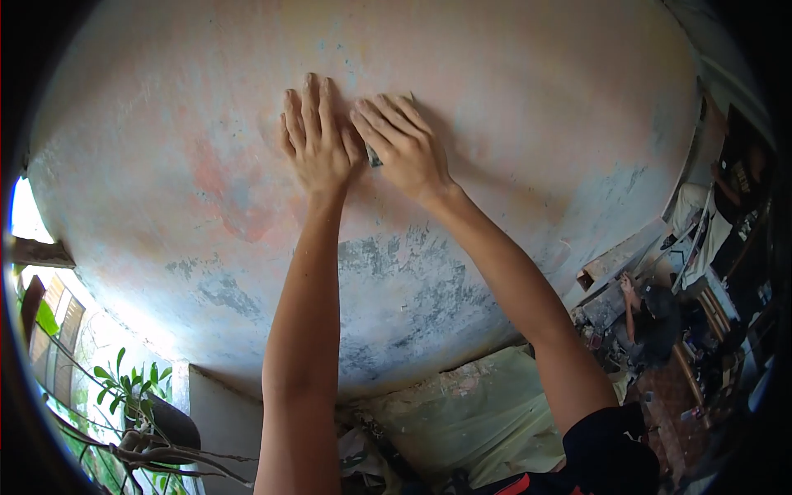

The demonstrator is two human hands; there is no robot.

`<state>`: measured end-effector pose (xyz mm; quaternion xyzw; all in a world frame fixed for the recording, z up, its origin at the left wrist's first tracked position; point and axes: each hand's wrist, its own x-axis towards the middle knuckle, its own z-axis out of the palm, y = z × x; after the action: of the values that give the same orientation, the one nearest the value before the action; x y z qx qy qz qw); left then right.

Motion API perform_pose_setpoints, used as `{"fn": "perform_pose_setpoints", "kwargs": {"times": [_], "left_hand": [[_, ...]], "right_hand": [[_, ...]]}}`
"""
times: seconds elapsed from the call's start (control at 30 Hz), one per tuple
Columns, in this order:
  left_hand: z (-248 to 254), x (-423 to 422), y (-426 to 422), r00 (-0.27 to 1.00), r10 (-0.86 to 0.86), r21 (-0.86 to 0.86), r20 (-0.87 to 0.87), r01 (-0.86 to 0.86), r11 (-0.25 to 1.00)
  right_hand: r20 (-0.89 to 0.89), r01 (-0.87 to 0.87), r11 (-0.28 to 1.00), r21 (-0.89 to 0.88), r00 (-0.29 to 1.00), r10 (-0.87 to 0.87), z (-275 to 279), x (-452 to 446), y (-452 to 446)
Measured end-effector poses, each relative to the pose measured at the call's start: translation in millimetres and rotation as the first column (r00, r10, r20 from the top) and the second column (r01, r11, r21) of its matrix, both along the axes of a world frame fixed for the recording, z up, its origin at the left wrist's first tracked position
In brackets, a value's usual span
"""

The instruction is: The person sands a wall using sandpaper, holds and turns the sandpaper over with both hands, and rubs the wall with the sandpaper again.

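A large wall [528, 124] with worn, patchy paint in pink, pale blue and grey fills most of the head view. My left hand [318, 153] lies flat on it, fingers spread and pointing up, holding nothing. Just to its right, my right hand [404, 148] presses a small dark piece of sandpaper [374, 157] against the wall. Only the edges of that piece show, below the palm and past the fingertips; the rest is hidden under the hand. Both arms reach upward, and the hands are close together.
A potted plant [175, 425] with bare branches stands at lower left, near a bright opening and a beam end [41, 253]. Pale plastic sheeting [478, 417] lies below the wall. At right are a person [648, 318], another in dark clothing [738, 177], and clutter.
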<state>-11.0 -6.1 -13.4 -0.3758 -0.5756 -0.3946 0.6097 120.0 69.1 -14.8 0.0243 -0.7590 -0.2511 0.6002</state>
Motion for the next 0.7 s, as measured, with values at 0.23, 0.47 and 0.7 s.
{"fn": "perform_pose_setpoints", "kwargs": {"times": [0.23, 0.47, 0.7], "left_hand": [[0.2, 0.3, -2.2, 0.998, 0.059, -0.022, -0.004, -0.059, 0.998], [-9.7, 7.5, 1.5, 0.998, 0.050, -0.046, 0.040, -0.048, 0.998], [-24.7, 20.5, -53.2, 0.994, -0.001, -0.322, 0.106, 0.036, 0.946]], "right_hand": [[0.189, -0.040, 0.795, -0.605, 0.963, 0.193, -192.3, 125.5, -40.2], [0.215, 0.207, 0.071, -0.976, 0.964, 0.156, -464.5, 366.1, -192.5], [0.436, 0.416, -0.295, -0.860, 0.900, 0.000, -543.8, 556.2, -312.2]]}}
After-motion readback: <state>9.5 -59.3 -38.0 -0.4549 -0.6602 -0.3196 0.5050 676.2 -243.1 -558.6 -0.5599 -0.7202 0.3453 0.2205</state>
